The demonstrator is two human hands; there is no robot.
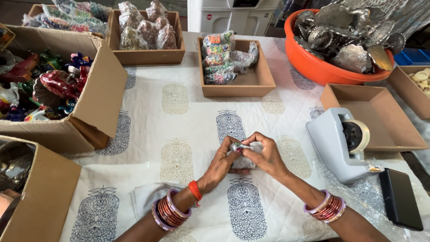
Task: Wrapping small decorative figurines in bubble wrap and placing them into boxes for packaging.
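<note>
The person is holding a small packet [242, 154] wrapped in clear film over the middle of the table [179, 134], which is wearing a white cloth printed with dark and gold motifs. The left hand [222, 161] is closing around the packet's left side, fingers curling over its top. The right hand [265, 154] is pinching the packet's upper edge between thumb and fingertips, so both hands are gripping the same packet between them, just above the cloth. Both wrists are carrying stacked bangles, and an orange thread is circling the left wrist.

Just right of the hands, a grey tape dispenser [338, 145] is standing on the table, with a black flat device [399, 198] lying near it. Behind the dispenser an empty brown tray [380, 121] is sitting beside an orange basin [322, 67] heaped with silvery metal pieces. Straight beyond the hands, a wooden tray [255, 83] is holding several wrapped colourful packets. At the left, an open cardboard box [96, 98] is holding brightly painted figurines, and another cardboard box [42, 192] is sitting at the near left corner.
</note>
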